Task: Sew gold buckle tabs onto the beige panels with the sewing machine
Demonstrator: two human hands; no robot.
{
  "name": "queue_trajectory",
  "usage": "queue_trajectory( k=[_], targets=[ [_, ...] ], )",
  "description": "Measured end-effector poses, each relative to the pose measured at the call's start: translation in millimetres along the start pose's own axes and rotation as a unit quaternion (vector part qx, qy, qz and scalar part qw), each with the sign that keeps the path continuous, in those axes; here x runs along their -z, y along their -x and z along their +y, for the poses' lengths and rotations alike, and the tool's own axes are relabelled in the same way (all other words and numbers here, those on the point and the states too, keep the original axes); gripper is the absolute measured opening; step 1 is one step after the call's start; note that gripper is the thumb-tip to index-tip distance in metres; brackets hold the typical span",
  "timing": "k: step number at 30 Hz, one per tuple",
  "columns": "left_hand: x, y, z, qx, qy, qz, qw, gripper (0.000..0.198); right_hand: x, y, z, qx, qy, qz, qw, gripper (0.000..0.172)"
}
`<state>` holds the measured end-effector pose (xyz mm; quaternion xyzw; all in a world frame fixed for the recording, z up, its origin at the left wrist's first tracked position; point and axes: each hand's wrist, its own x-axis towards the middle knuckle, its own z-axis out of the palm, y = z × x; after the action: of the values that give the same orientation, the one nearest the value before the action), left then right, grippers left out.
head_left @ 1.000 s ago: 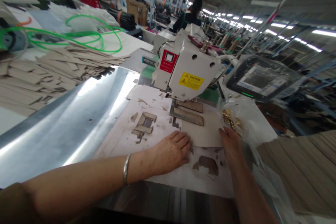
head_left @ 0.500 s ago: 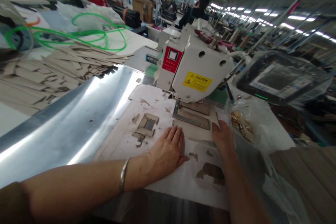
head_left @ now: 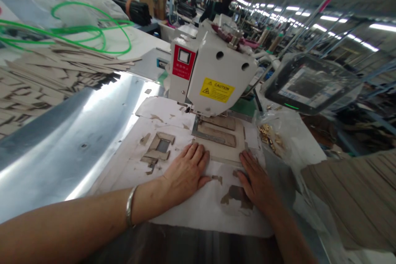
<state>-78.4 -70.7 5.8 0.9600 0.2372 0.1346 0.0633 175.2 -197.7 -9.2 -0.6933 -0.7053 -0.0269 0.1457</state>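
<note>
text: caution | on: yellow label (head_left: 217, 90) | where: white sewing machine head (head_left: 213, 64) (smaller print too small to read)

- Your camera sits on your head, facing forward and down.
- It looks closely over your left hand (head_left: 185, 171) and right hand (head_left: 255, 185), across the worktop (head_left: 64, 148), toward the sewing machine (head_left: 213, 72) on the far side.
</note>
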Motion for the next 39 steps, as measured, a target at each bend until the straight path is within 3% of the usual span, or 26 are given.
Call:
queue_trajectory(
  k=[7,17,33,36,39],
  targets=[
    [7.0,-5,1,-0.013,0.005,-0.004,1.0,0.053,-1,1,-2,0.018,0.045,0.026,0.998,0.046],
    [8.4,-3,6,0.002,-0.001,-0.004,1.0,0.056,-2,-2,1,0.024,0.006,0.07,0.997,0.037],
    [2.4,-6,2,-0.01,0.008,-0.014,1.0,0.05,9,-5,-14,-0.018,-0.038,0.082,0.996,0.021],
    [2.8,-7,2,-0.008,0.005,-0.015,1.0,0.05,12,-7,-2,-0.039,-0.057,0.114,0.991,0.02],
    [3.9,-7,2,-0.01,0.008,-0.013,1.0,0.049,23,-22,32,-0.107,-0.041,0.16,0.98,0.023]
  ],
)
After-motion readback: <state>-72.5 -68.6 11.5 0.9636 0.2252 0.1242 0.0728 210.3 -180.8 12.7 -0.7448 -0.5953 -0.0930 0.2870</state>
